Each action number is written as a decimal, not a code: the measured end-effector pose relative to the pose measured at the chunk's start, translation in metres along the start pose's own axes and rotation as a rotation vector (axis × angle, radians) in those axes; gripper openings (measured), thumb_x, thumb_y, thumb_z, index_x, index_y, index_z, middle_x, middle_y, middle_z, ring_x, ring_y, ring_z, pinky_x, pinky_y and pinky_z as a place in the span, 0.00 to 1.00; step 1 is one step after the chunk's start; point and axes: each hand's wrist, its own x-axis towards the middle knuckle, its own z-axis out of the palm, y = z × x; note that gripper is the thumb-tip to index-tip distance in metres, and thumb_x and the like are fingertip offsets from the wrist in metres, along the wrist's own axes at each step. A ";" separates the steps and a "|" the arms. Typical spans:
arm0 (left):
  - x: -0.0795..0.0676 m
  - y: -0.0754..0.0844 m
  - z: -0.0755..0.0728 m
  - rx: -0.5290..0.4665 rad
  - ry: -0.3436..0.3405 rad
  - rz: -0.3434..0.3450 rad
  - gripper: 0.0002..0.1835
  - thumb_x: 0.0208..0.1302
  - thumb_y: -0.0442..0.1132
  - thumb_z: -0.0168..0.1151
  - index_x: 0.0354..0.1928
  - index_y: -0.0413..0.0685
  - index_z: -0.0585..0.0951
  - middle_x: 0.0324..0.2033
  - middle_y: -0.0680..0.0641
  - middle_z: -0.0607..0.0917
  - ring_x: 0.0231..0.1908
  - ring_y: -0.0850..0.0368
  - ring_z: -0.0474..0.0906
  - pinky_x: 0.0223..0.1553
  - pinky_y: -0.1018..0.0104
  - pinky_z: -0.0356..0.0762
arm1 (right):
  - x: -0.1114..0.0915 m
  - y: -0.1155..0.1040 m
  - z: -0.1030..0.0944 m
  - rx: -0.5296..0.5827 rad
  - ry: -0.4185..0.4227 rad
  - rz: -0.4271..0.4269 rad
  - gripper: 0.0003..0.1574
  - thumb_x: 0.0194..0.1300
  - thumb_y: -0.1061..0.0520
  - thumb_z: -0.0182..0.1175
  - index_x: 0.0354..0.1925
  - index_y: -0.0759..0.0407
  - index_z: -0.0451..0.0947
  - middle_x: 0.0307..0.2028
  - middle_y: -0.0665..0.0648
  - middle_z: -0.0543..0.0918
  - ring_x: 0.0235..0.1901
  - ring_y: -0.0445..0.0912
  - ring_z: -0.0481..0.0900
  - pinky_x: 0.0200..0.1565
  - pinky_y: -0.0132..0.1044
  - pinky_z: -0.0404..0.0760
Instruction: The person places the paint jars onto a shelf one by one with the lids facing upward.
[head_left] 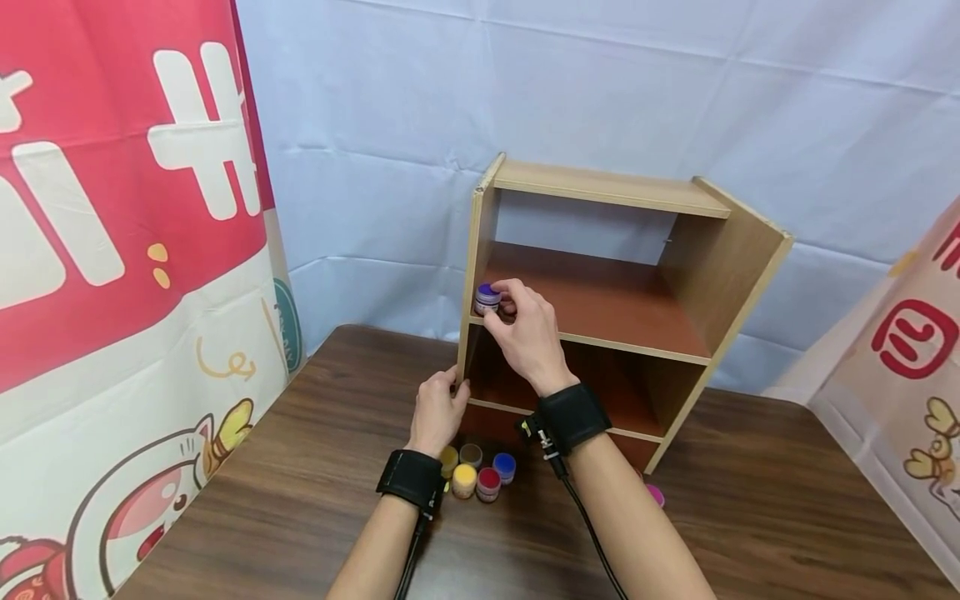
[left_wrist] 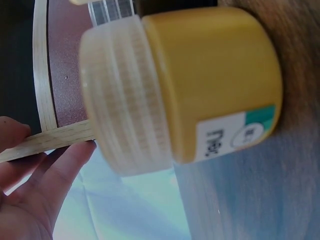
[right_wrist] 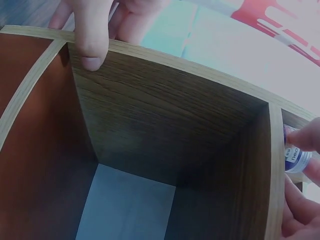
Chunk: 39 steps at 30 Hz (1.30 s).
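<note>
My right hand (head_left: pixel 527 337) pinches a small paint jar with a purple lid (head_left: pixel 487 298) between thumb and fingers. The jar is upright at the front left corner of the wooden shelf unit's (head_left: pixel 600 300) upper board; in the right wrist view the jar (right_wrist: pixel 298 162) shows a white label, partly covered by fingers. Lower down, my left hand (head_left: pixel 437 412) grips the front edge of the unit's left side panel, thumb inside and fingers outside. Close to the left wrist camera is an ochre-yellow paint jar (left_wrist: pixel 225 75) with a pale ribbed lid.
By the unit's lower left front stand a yellow jar (head_left: pixel 464 482), a red jar (head_left: pixel 488 484), a blue jar (head_left: pixel 504 468) and others. A pink-lidded jar (head_left: pixel 656 495) shows beyond my right forearm. Cloth (head_left: pixel 375 167) hangs behind the brown table (head_left: pixel 315 467).
</note>
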 end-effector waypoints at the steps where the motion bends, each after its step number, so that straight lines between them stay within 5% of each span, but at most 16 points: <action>1: 0.000 0.000 0.000 0.000 -0.006 -0.005 0.18 0.63 0.39 0.57 0.54 0.39 0.80 0.39 0.39 0.84 0.31 0.54 0.80 0.27 0.64 0.78 | 0.000 0.000 0.000 -0.002 -0.002 0.000 0.20 0.58 0.56 0.59 0.49 0.58 0.76 0.41 0.59 0.82 0.38 0.48 0.76 0.43 0.43 0.76; 22: 0.001 -0.001 0.001 0.010 0.006 0.011 0.16 0.62 0.38 0.58 0.51 0.41 0.81 0.34 0.42 0.84 0.27 0.57 0.77 0.25 0.64 0.76 | 0.002 0.001 0.003 -0.013 0.008 0.002 0.22 0.58 0.54 0.62 0.51 0.59 0.74 0.42 0.59 0.82 0.39 0.49 0.76 0.43 0.43 0.77; 28: 0.000 -0.002 0.002 0.021 0.039 0.068 0.16 0.62 0.36 0.58 0.50 0.38 0.81 0.32 0.41 0.84 0.25 0.56 0.77 0.24 0.63 0.76 | 0.001 0.002 0.001 0.021 -0.006 -0.003 0.23 0.59 0.52 0.62 0.51 0.59 0.73 0.42 0.59 0.83 0.38 0.47 0.79 0.42 0.41 0.78; 39: 0.001 -0.004 0.002 0.018 0.043 0.081 0.16 0.62 0.37 0.57 0.49 0.37 0.81 0.33 0.40 0.84 0.26 0.55 0.78 0.25 0.62 0.78 | -0.011 0.003 -0.018 0.097 -0.035 0.016 0.25 0.59 0.53 0.62 0.53 0.62 0.72 0.44 0.60 0.80 0.42 0.48 0.78 0.46 0.40 0.79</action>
